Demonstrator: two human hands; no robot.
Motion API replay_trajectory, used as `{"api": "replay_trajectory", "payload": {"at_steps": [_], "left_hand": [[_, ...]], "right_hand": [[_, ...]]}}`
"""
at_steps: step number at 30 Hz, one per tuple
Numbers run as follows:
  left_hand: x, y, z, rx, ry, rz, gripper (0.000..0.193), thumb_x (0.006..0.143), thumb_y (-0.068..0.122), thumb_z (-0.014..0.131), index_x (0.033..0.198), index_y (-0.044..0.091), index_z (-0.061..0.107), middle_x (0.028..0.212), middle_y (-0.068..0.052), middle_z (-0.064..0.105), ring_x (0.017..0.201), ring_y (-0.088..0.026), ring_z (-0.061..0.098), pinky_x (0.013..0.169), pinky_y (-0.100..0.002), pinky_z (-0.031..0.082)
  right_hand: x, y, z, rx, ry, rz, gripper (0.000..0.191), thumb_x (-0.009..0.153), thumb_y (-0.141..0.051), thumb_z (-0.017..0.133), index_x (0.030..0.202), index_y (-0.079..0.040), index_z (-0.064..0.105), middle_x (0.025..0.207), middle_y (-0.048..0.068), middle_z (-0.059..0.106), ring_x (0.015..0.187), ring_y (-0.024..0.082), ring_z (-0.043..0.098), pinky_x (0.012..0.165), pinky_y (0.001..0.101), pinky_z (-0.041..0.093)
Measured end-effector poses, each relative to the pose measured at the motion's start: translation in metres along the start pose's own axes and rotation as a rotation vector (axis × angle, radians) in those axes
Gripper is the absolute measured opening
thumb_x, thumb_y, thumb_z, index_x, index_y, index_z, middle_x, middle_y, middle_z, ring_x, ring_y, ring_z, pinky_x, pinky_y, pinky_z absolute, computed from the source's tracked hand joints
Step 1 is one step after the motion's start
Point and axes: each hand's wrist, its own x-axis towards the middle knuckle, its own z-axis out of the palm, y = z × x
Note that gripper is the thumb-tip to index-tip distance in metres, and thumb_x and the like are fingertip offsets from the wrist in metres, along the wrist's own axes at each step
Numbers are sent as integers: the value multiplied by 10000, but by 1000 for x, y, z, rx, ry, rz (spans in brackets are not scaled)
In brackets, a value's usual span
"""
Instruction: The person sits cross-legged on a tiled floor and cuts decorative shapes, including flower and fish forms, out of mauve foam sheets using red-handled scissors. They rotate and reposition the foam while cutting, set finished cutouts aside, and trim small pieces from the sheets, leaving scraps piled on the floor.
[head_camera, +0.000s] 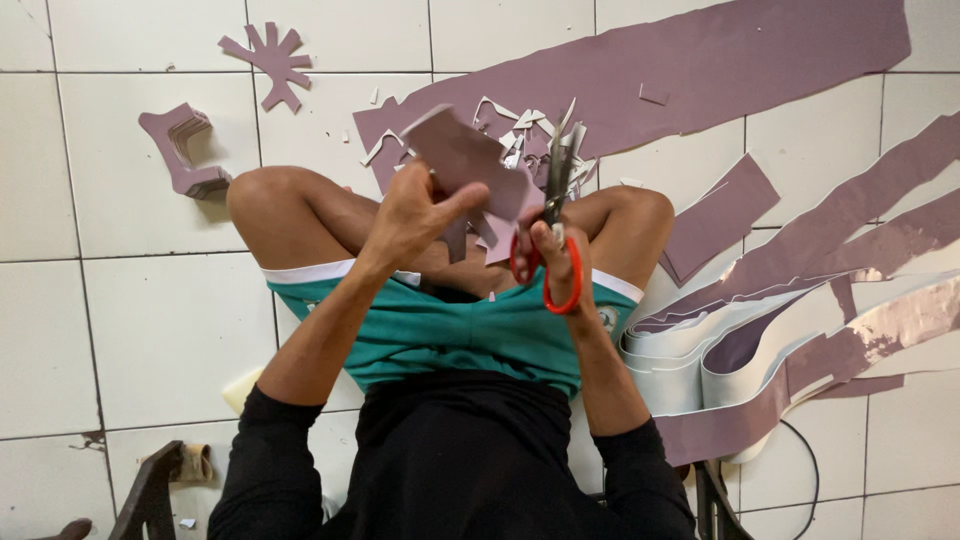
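Gripping a mauve sheet piece above the lap, the left hand pinches its lower edge; it looks thin, light and floppy, best held near the cut. The right hand clasps red-handled scissors, blades biting the piece's right edge.

Head cam, looks straight down, close.

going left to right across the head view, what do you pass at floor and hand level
Stack of mauve cut-out pieces → mauve star-like cut-out → left hand holding a mauve sheet piece → right hand on red-handled scissors → curled mauve-and-white strips
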Motion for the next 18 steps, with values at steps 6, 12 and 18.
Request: {"api": "replay_trajectory", "payload": {"at_steps": [6, 12, 18], "left_hand": [[-5, 6, 20, 443, 436, 353, 471, 890, 145, 787, 1269, -25, 566, 1190, -292, 637, 1044, -363, 670, 812, -354, 572], [-9, -15, 59, -390, 332, 95, 371, 992, 52, 720, 1348, -16, 643, 1291, -122, 690, 1204, -174, 654, 1007, -283, 589], [22, -23, 36, -406, 487, 9, 430, 951, 33, 757, 1367, 22, 649, 1228, -90, 742, 989, -106, 730, 840, -211, 610]], "right_hand": [[28, -5, 11, -127, 272, -144, 382, 912, -83, 708, 1242, 40, 561, 934, 77, 645, 752, 158, 685, 695, 289, 575], [35, 4, 25, -93, 301, -269, 342, 970, -80, 714, 1245, 55, 560, 1009, 95, 702, 819, 142, 700, 747, 275, 580], [11, 20, 21, -202, 163, -20, 418, 958, -243, 717, 1269, 11, 603, 836, 33, 690, 521, 49, 509, 436, 228, 393]]}}
